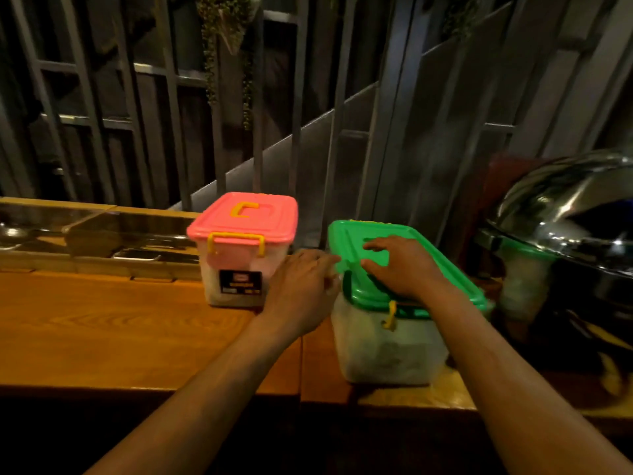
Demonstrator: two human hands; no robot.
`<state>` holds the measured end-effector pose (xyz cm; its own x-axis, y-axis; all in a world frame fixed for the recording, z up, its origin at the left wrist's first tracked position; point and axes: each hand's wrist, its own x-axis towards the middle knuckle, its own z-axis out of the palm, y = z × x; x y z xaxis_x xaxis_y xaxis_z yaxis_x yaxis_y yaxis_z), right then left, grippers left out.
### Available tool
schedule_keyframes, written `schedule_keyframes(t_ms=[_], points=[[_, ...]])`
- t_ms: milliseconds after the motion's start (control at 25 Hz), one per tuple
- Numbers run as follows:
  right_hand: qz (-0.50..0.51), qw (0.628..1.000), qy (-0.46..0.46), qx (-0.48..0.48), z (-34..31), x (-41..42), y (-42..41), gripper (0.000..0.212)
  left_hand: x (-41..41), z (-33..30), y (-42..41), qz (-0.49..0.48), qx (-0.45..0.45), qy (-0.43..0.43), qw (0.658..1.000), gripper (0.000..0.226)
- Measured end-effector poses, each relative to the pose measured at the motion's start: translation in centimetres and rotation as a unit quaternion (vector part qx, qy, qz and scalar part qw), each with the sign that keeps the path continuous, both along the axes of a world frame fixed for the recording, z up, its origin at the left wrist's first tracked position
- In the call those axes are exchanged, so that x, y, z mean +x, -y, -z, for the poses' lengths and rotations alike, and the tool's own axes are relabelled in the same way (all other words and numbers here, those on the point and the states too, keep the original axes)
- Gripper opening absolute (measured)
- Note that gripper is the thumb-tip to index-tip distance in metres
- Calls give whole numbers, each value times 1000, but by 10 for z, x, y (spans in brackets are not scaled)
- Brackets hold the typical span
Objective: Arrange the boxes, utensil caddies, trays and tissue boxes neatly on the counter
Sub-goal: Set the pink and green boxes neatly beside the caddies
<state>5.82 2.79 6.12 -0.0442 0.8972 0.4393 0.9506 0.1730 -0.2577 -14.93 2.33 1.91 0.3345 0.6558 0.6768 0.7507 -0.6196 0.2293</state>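
Observation:
Two clear plastic boxes stand on the wooden counter (102,323). The pink-lidded box (239,248) with yellow clasps sits upright near the counter's back. To its right is the green-lidded box (387,341), turned at an angle near the front edge; its yellow clasp hangs loose. My left hand (301,286) presses against the left side of the green-lidded box at the lid's corner. My right hand (400,265) lies flat on the green lid (359,234), fingers spread. Both hands look blurred.
A shiny steel chafing dish (561,234) with a domed cover stands close on the right. Behind the counter's left part runs a glass-topped ledge (96,231) with metal pans below. A metal railing (308,132) and hanging plant (226,46) rise at the back.

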Motion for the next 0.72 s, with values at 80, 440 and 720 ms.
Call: schedule_keyframes(t_ms=[80,440,720], points=[[27,999,-22,-11,13,53,24,38,42,10,18,9,2,-2,1000,42],[19,998,-47,-33,44,94,62,106,78,30,41,-85,-22,-44,995,75],[-32,998,-46,-10,45,74,48,113,55,33,27,-106,6,-46,993,73]])
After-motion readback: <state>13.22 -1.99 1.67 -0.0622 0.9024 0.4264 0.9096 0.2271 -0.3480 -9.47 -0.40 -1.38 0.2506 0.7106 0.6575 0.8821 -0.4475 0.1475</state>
